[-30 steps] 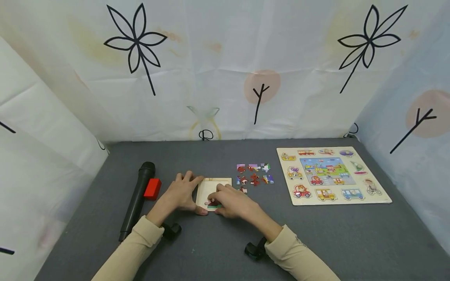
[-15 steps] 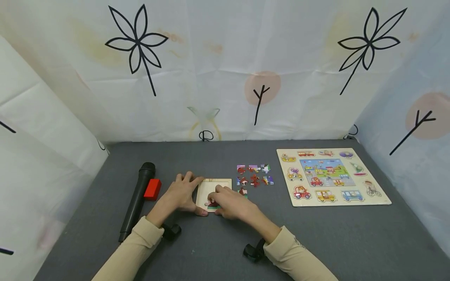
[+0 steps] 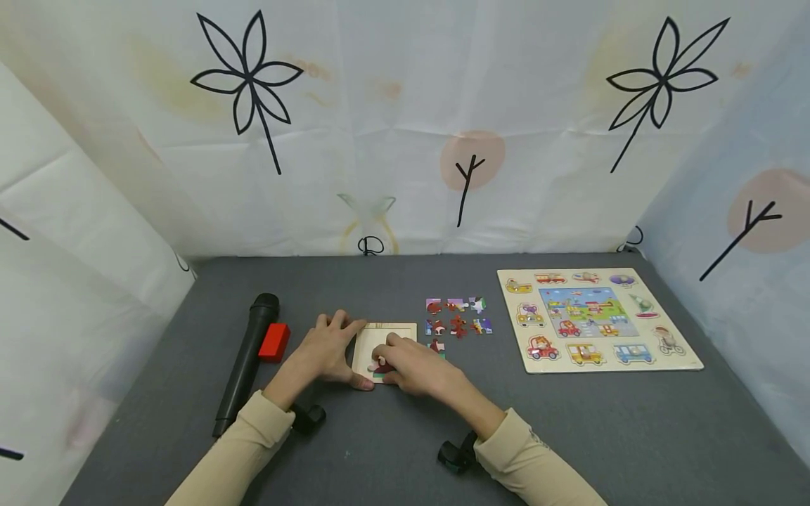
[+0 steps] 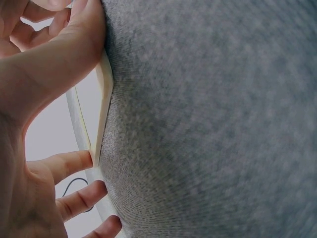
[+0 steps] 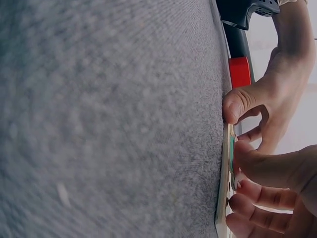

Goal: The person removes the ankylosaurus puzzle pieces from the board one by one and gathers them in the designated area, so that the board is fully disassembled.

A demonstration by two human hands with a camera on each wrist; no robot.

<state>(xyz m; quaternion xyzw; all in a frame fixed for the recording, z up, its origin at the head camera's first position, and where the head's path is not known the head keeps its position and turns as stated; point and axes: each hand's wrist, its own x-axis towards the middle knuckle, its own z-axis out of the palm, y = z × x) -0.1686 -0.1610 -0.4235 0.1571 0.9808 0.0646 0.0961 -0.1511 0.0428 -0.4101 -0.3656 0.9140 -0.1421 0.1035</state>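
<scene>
A shallow square wooden puzzle tray [image 3: 365, 344] lies on the grey table in front of the person. My left hand [image 3: 325, 348] spans its left side, thumb on the near corner and index fingertip at the far corner. In the left wrist view the other fingers of that hand are spread on the cloth. Over the tray's near part, my right hand [image 3: 414, 365] pinches a jigsaw piece [image 3: 382, 369] with a dark red picture and a green strip. From the right wrist view, the thumb presses by the piece's green edge [image 5: 232, 148]; the fingertips hide much of it.
Several loose jigsaw pieces [image 3: 458, 325] lie in rows right of the tray. Farther right is a large vehicle puzzle board [image 3: 658, 358]. A black microphone [image 3: 247, 365] and a red block [image 3: 275, 342] lie left of the left hand. Patterned white cloth [image 3: 405, 105] hangs behind the table.
My right hand has shifted very slightly left with the jigsaw piece under its fingers. The left hand stays at the tray's side.
</scene>
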